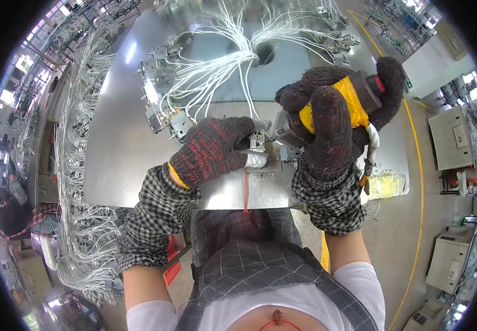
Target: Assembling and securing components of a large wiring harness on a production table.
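Observation:
My left hand, in a dark knitted glove with red flecks and tape on the fingertips, pinches a small metal terminal block near the table's front edge. My right hand, gloved the same way, is wrapped round a black power screwdriver with yellow tape on its body. The tool lies sideways, its nose pointing left at the block; whether its bit touches is too small to tell. White wires run from a bundle on the table, a pair of them down to the block.
More metal blocks on wire ends lie along the table's left and upper right. A clear yellowish tray sits at the right corner of the metal table. Dense wire harnesses hang at left. A person is at far left.

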A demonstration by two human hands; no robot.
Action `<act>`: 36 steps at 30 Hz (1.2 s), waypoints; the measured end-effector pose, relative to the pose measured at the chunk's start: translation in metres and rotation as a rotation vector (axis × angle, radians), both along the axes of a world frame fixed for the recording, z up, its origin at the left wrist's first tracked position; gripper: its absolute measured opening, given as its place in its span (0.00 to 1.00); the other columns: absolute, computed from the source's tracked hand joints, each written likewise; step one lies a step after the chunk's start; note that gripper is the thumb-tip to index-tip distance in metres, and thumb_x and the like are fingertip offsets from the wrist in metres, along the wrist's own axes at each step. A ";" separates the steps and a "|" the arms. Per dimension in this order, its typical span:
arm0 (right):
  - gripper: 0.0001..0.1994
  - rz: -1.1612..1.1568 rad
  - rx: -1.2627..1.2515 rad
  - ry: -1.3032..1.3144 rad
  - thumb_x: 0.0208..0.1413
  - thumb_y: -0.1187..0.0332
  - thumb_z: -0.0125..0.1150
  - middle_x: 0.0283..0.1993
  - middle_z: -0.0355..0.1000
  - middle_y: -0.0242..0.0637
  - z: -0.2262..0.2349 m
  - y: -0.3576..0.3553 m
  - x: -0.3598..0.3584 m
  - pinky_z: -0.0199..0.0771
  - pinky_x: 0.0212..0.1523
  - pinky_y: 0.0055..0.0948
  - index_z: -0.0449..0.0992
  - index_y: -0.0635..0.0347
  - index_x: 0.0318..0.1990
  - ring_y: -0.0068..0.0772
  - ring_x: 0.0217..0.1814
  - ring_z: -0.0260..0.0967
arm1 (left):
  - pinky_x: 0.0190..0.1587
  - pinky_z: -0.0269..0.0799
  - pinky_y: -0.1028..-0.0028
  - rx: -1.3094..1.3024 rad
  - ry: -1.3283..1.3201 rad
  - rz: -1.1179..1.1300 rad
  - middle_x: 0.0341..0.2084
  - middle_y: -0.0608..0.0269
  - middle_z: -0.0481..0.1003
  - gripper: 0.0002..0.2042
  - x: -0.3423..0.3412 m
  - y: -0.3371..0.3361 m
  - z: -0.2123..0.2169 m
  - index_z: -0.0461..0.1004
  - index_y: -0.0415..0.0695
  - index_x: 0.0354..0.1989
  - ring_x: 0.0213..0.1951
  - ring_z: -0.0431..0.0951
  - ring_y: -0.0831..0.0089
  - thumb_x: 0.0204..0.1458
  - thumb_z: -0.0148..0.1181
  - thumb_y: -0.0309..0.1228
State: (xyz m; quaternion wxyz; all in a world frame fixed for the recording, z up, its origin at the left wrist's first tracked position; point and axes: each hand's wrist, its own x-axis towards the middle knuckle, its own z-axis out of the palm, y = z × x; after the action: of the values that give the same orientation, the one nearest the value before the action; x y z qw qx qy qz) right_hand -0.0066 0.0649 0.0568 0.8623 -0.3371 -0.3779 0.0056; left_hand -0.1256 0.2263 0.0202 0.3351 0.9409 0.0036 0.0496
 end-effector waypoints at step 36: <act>0.38 -0.163 -0.349 -0.336 0.63 0.72 0.69 0.51 0.77 0.50 -0.026 -0.012 0.004 0.89 0.45 0.46 0.53 0.45 0.75 0.42 0.43 0.82 | 0.48 0.74 0.57 1.074 0.012 -0.100 0.31 0.56 0.78 0.09 -0.025 -0.002 -0.014 0.82 0.43 0.38 0.46 0.78 0.61 0.56 0.60 0.34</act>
State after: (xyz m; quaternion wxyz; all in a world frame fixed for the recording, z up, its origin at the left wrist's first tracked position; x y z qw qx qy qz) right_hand -0.0030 0.0527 0.0304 0.7138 -0.5064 -0.4807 -0.0547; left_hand -0.1509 0.2248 0.0062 -0.1911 0.9791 -0.0651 0.0233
